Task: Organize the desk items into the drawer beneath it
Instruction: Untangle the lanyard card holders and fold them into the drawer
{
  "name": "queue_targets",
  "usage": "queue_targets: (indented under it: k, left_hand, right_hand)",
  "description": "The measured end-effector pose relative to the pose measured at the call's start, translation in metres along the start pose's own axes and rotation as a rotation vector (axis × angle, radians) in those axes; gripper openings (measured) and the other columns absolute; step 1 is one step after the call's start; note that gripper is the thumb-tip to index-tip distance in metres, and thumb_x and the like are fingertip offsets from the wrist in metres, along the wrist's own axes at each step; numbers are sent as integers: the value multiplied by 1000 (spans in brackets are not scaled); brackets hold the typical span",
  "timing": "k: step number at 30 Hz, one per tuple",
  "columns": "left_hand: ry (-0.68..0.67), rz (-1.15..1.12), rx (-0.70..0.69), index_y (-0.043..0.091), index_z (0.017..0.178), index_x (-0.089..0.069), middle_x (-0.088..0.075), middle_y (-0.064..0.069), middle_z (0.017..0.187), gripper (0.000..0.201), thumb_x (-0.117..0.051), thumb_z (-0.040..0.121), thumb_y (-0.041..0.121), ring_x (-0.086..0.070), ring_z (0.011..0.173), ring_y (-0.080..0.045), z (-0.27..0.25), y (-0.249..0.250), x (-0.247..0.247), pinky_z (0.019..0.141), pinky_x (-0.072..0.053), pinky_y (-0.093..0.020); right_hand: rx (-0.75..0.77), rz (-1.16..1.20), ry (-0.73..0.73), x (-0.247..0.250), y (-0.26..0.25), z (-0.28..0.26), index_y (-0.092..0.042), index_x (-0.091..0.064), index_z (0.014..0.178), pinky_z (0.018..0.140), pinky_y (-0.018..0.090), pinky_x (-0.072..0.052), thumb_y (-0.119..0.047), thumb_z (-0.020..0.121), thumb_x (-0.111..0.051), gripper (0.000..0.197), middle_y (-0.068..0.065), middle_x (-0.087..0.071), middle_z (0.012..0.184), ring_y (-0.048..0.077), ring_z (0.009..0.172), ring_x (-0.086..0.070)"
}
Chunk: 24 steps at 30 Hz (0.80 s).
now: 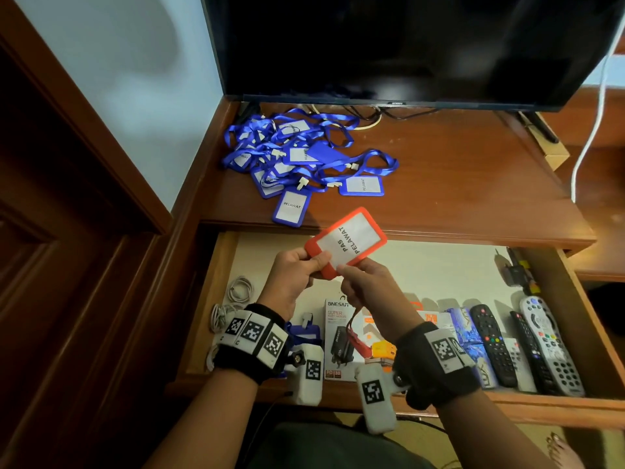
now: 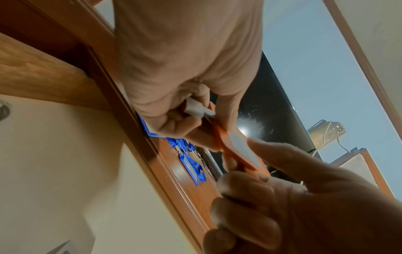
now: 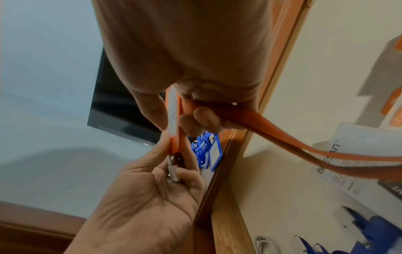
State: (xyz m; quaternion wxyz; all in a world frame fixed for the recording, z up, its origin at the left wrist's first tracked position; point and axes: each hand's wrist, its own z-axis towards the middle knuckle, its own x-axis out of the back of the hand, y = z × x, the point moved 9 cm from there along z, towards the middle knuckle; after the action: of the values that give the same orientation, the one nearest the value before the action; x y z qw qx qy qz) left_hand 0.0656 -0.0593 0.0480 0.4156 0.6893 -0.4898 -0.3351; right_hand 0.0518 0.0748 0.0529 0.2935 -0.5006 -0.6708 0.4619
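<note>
Both hands hold an orange badge holder [image 1: 346, 243] reading "PAS PELAWAT" above the open drawer [image 1: 216, 299]. My left hand [image 1: 313, 262] pinches its lower left corner, and the white clip [image 2: 199, 109] lies against those fingers. My right hand [image 1: 351, 270] pinches the card's bottom edge and curls round the orange lanyard strap [image 3: 304, 146], which hangs down into the drawer. The card shows edge-on in the right wrist view [image 3: 174, 120]. A tangled pile of blue lanyards with badge holders [image 1: 294, 154] lies on the desk top [image 1: 439, 181].
In the drawer lie several remotes [image 1: 534, 343], charger boxes [image 1: 338, 333], coiled white cables [image 1: 236, 292] and a blue badge holder [image 1: 304, 330]. A dark TV [image 1: 406, 45] stands at the back of the desk. A white cable [image 1: 595, 113] hangs at the right.
</note>
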Motion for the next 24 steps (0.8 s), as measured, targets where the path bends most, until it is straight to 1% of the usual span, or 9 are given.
queue_targets:
  k: [4,6,9,11,13,15,17,21,24]
  left_hand:
    - [71,-9,-52,13,98,-70,-70,0,80,10,-63,91,15,-58,54,4,-4,6,7,54,-42,-13]
    - [108,24,-77,12,105,-69,-70,0,89,15,-63,91,16,-62,65,1,-4,8,11,52,-43,-7]
    - [143,112,-123,14,103,-71,-73,-2,92,15,-67,89,18,-68,81,-11,-6,9,16,68,-52,-18]
    - [148,215,-159,20,90,-72,-74,-1,83,4,-69,87,19,-69,79,-15,-8,11,17,72,-54,-26]
    - [117,352,-181,25,81,-69,-71,3,76,6,-71,85,21,-66,73,-11,-10,13,13,68,-52,-24]
    - [43,459,-187,24,89,-70,-68,7,79,4,-70,86,22,-63,74,-6,-12,13,5,66,-48,-20]
    - [-24,548,-200,19,97,-71,-67,6,82,10,-68,88,22,-60,74,-4,-15,15,-2,63,-44,-17]
    - [-142,622,-184,14,94,-73,-71,-3,89,11,-66,89,22,-65,83,-16,-19,15,-10,71,-51,-25]
    - [-233,646,-166,11,87,-72,-70,-1,83,9,-65,88,17,-65,81,-18,-21,11,-14,75,-52,-30]
  right_hand:
    - [-57,-149,-101,-8,2,-2,3,-59,99,49,26,-26,-17,93,-56,22,1,-37,50,12,45,-31]
    - [-62,-242,-185,-17,-1,-8,0,-61,90,48,24,-28,-17,94,-55,18,-2,-39,47,11,44,-32]
    - [-19,-308,-252,-24,-11,-15,2,-63,89,49,23,-31,-15,95,-54,20,-4,-42,50,10,46,-34]
    - [21,-300,-271,-26,-21,-19,7,-62,91,50,25,-29,-13,95,-53,22,1,-41,53,11,47,-33]
    - [59,-290,-267,-24,-33,-20,6,-61,87,48,24,-28,-10,95,-52,20,-1,-48,53,10,47,-34]
    - [91,-301,-227,-19,-44,-19,4,-61,82,47,22,-28,-8,95,-51,20,-1,-53,53,10,46,-35]
    - [114,-338,-176,-10,-53,-15,7,-61,83,45,22,-28,-8,95,-53,21,5,-47,54,11,45,-35]
    - [127,-454,-174,2,-61,-12,-5,-60,71,40,22,-33,-13,95,-56,25,7,-46,52,13,41,-40]
    - [148,-508,-168,6,-68,-12,3,-60,72,40,24,-33,-15,94,-57,28,9,-47,53,16,43,-40]
